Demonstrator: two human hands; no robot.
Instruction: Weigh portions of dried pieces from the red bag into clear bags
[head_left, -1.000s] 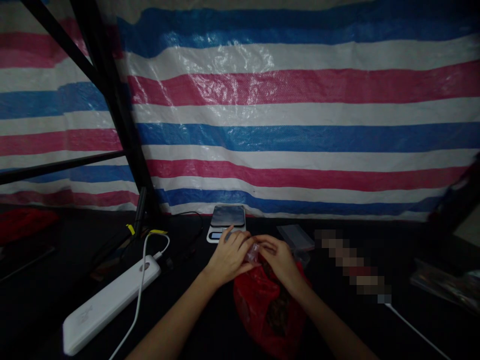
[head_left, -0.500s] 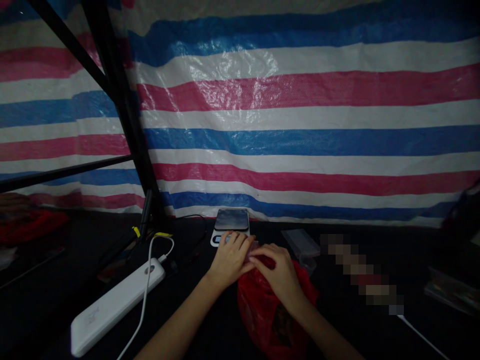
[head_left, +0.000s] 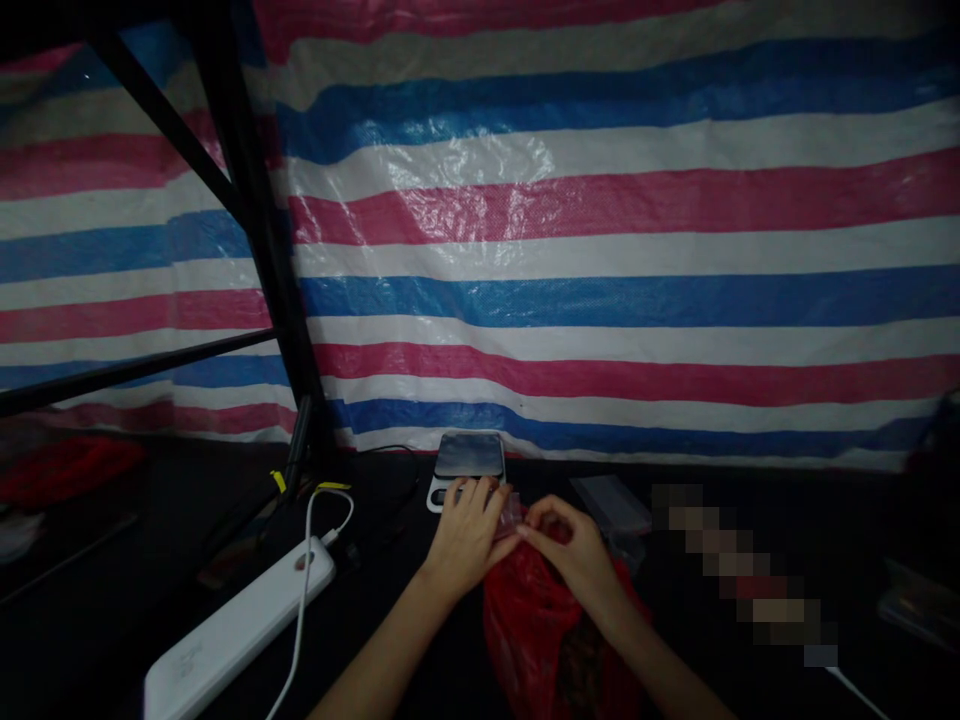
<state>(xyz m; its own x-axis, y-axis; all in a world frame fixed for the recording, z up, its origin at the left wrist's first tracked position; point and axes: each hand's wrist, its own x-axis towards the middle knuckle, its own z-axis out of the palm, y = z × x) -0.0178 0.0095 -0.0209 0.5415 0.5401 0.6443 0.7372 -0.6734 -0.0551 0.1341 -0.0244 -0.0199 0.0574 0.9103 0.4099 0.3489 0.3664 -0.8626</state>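
A small clear plastic bag, faintly pinkish, is held between my two hands. My left hand is closed on its left side, fingers curled over with the thumb pointing right. My right hand pinches the near right edge between thumb and forefinger. Below them sits a red plastic bag with brownish contents showing through its opening; my right forearm covers part of it. Just behind my left hand stands a white digital scale with a dark plate, its display partly hidden by my fingers.
Clear plastic packets lie right of my hands. At left is a white power bank with a white cable. A black metal frame stands before the striped tarp. Another red bag lies far left. A blurred-out patch covers something at right.
The camera view has tilted up slightly, so everything sits lower in the picture. Both hands stay at the small clear bag, with the right fingers slightly shifted and the bag showing more.
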